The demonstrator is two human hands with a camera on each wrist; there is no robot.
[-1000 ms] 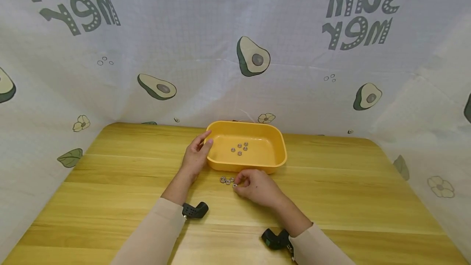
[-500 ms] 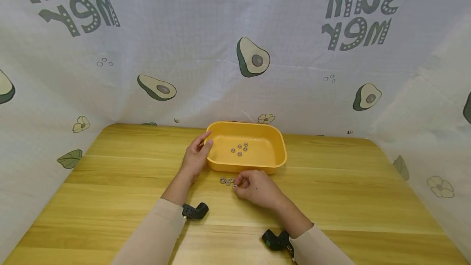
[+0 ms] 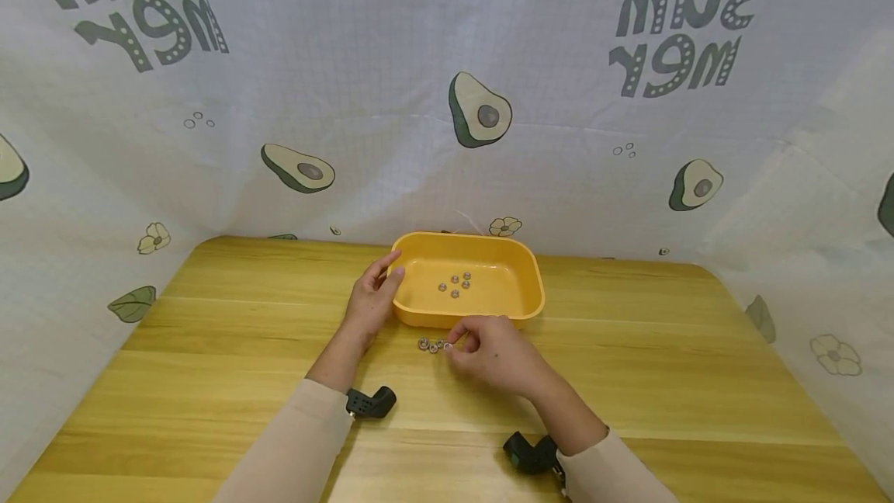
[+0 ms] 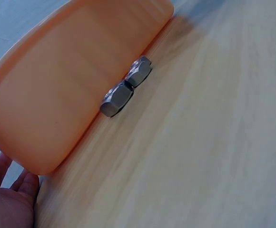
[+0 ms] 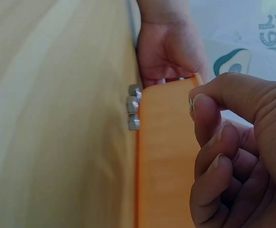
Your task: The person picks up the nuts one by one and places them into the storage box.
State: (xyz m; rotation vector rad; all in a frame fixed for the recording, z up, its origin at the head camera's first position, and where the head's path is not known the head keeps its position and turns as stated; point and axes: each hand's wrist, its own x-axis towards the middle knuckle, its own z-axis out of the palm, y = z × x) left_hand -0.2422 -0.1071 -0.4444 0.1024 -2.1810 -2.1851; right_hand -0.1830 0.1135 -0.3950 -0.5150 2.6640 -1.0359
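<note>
A yellow plastic tub (image 3: pixel 489 315) stands at the back of the wooden table. My left hand (image 3: pixel 370 301) holds its left end, thumb at the rim and fingers along the outer wall. With thumb and forefinger, my right hand (image 3: pixel 492 352) pinches a small metal nut (image 5: pixel 191 105), raised off the table in front of the tub; the other fingers are curled in. Three more hex nuts lie in a cluster on the table against the tub's front wall, among them a large nut (image 3: pixel 424 343). Inside the tub, several nuts (image 3: pixel 455 293) lie spread on the floor.
The wooden table (image 3: pixel 628 371) reaches back to a white curtain (image 3: pixel 391 99) printed with avocados. Black wrist cameras sit on both wrists, one on the left (image 3: pixel 372 402) and one on the right (image 3: pixel 531 454).
My right hand has lifted slightly and moved a little toward the tub, with the nut between its fingertips. My left hand and the tub stay where they were.
</note>
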